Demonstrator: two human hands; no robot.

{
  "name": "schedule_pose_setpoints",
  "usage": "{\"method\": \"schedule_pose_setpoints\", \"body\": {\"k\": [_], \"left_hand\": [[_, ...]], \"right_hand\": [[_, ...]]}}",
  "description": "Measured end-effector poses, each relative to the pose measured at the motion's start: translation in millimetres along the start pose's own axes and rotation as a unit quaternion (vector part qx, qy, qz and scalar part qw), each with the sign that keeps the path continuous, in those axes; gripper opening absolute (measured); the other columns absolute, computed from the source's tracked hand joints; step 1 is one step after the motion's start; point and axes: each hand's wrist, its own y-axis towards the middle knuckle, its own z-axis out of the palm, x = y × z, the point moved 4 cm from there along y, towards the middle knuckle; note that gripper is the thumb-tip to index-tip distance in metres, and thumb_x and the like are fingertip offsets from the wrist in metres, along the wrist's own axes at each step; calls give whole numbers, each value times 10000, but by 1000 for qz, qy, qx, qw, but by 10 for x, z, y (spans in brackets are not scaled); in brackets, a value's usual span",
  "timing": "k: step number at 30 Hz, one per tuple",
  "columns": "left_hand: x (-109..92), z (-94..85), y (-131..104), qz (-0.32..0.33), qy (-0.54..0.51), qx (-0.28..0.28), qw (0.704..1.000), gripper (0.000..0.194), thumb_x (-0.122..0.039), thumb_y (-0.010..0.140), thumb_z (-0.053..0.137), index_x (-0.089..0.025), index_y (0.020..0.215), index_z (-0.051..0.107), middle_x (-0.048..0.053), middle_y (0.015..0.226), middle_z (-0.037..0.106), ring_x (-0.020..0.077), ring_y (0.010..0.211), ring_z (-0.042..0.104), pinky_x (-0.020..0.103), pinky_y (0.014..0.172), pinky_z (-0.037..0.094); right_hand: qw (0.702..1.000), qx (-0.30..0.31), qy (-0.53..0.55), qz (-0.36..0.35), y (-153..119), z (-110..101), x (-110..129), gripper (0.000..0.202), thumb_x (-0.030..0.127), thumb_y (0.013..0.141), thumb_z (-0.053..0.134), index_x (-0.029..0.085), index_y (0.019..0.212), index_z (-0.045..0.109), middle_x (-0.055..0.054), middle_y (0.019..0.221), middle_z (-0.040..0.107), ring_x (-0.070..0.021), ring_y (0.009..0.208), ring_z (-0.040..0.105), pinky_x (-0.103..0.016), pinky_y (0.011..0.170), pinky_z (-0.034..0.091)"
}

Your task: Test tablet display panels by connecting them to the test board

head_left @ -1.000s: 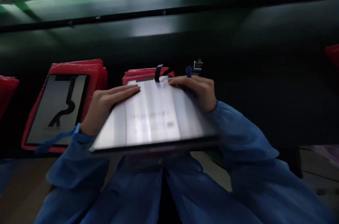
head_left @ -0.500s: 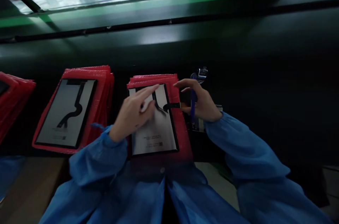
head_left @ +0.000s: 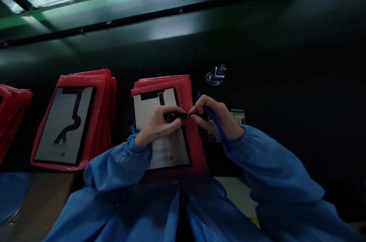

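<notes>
A grey display panel lies on a stack of red bubble-wrap sheets in front of me. Its black flex cable runs from the top edge toward the right. My left hand rests on the panel and pinches the cable near its end. My right hand meets it from the right, fingertips on the cable's tip, and keeps a blue pen tucked along the palm.
A second panel with a curved black cable lies on another red stack at the left. More red sheets show at the far left. A small metal clip sits behind my right hand on the dark bench. Green strip runs along the back.
The panel I held tilted up a second ago now lies flat on the red stack. Both hands have closed in on the flex cable's end.
</notes>
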Motion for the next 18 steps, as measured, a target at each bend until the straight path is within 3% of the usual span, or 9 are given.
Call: {"method": "schedule_pose_setpoints", "body": {"k": [6,14,18], "left_hand": [[31,35,-13,-1,1,3,1000,102,-202,727,590,-148,759,671,-1,669,613,117,631,519,246,596,409],[26,44,17,16,-18,63,998,99,-204,759,598,-163,670,584,-42,596,459,89,575,402,231,534,331],[-58,-51,-37,16,-29,40,999,109,-244,789,638,-154,729,651,-4,650,587,116,618,514,240,578,408]], "right_hand": [[1000,12,-24,-6,-30,99,39,243,159,858,616,225,789,392,20,796,657,-68,569,498,-181,544,412],[999,13,-33,-25,-33,147,48,232,127,853,609,220,778,411,66,703,566,-48,510,391,-168,480,334],[999,-15,-26,-21,-41,112,86,247,134,849,628,223,759,417,47,725,617,-57,518,458,-176,491,372]]}}
